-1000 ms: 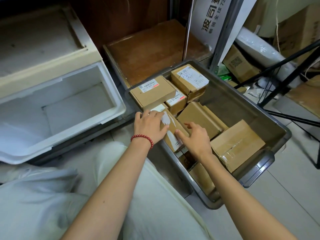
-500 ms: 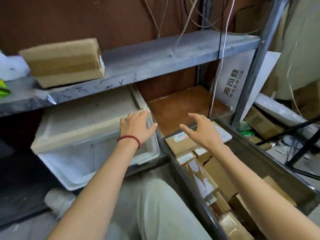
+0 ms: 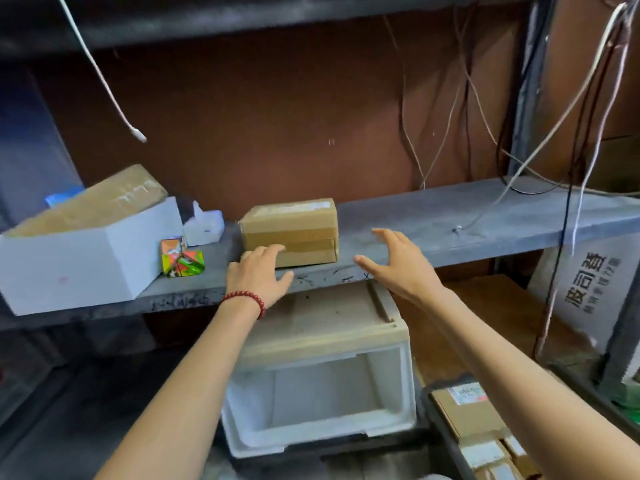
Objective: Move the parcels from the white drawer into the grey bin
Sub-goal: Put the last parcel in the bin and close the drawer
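Matt taped cardboard parcel [image 3: 289,223]; scuffed, dusty shelf [image 3: 450,220]

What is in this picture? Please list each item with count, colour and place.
brown taped cardboard parcel: 1, brown, middle of the shelf
grey shelf board: 1, grey, across the middle
white open-topped box: 1, white, shelf's left end
flat brown cardboard piece: 1, brown, lying in that box
small orange-and-green carton: 1, multicoloured, between box and parcel
white plastic drawer: 1, white, open below the shelf, no parcel visible inside
grey plastic bin: 1, dark grey, lower right
labelled brown parcels: several, brown, in the bin
hanging white cables: several, white, upper left and right
left grip: 1, bare hand with red bracelet, at the parcel's front
right grip: 1, bare hand, spread open, right of the parcel
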A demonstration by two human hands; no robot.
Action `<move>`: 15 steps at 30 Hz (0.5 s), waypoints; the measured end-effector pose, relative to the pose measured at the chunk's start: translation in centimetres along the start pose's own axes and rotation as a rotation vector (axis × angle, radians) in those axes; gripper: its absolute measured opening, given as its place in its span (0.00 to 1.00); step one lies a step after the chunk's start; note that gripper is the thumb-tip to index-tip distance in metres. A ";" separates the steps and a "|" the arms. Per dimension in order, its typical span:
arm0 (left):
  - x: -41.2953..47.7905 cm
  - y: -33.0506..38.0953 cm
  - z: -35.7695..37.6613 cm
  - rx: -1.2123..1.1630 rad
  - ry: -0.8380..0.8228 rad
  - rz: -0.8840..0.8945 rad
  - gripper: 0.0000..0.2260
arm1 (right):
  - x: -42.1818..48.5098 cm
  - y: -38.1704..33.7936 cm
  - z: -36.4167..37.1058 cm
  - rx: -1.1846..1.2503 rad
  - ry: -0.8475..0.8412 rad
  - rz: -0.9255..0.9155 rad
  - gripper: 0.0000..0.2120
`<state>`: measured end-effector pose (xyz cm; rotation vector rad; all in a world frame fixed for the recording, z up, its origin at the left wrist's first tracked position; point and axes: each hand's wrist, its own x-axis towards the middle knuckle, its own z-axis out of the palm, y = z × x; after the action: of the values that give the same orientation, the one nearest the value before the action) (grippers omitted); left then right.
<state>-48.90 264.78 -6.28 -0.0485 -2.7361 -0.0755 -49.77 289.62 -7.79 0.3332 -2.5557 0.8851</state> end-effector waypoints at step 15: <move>7.8 -8.0 1.3 -0.106 -0.055 -0.176 0.38 | 11.4 -1.7 5.7 0.048 -0.238 0.072 0.43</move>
<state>-56.91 257.07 -4.76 0.1631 -2.7832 -0.2720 -60.99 283.68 -5.77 0.3839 -2.7832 0.9874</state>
